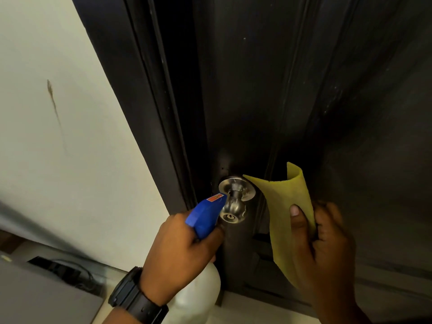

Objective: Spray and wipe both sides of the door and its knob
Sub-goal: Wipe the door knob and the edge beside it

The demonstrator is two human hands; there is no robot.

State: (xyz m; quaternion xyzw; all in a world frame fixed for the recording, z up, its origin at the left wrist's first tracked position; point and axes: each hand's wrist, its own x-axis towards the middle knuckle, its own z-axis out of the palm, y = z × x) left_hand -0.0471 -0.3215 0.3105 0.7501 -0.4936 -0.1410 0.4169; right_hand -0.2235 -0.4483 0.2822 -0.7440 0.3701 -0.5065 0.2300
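Gripping the spray bottle (205, 217) by its blue head, the left hand (184, 249) is shown with the nozzle (222, 198) just beside the knob (233, 206), near the left edge of the door (257, 90). The cloth (287, 206) is pinched by the right hand (325, 249). At such closeness, liquid may be driven into the keyhole (230, 216). The knob's long axis projects from the door toward the viewer, keyhole outward.

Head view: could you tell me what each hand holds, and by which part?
The left hand grips the white spray bottle with blue trigger head at its neck; the right hand pinches the yellow cloth at mid-length.
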